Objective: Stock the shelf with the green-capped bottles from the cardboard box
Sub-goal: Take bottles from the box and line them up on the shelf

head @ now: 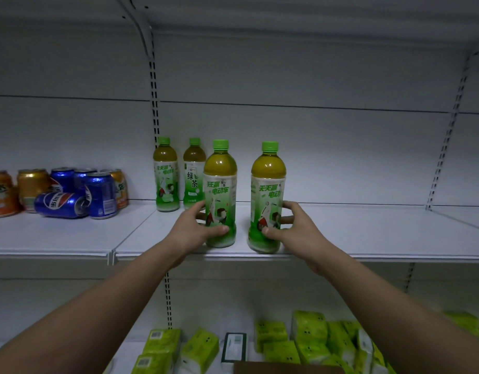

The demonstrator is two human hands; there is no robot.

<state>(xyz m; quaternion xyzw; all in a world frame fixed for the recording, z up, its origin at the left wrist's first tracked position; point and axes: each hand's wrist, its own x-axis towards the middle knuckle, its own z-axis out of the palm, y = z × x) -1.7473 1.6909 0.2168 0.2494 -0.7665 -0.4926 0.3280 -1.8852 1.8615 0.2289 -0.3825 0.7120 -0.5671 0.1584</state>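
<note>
Two hands (195, 228) (292, 225) grip smooth, round-shouldered plastic bottles (220, 184).

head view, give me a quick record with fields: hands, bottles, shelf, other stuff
left hand: left hand grips front-left green-capped tea bottle
right hand: right hand grips front-right green-capped tea bottle
already stocked: two green-capped bottles at back
shelf: white metal shelf
beside: blue and orange drink cans, one blue can lying down

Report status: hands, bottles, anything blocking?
Left hand grips one bottle, right hand grips another bottle, both at shelf front. Two bottles behind. Nothing blocking.
</note>
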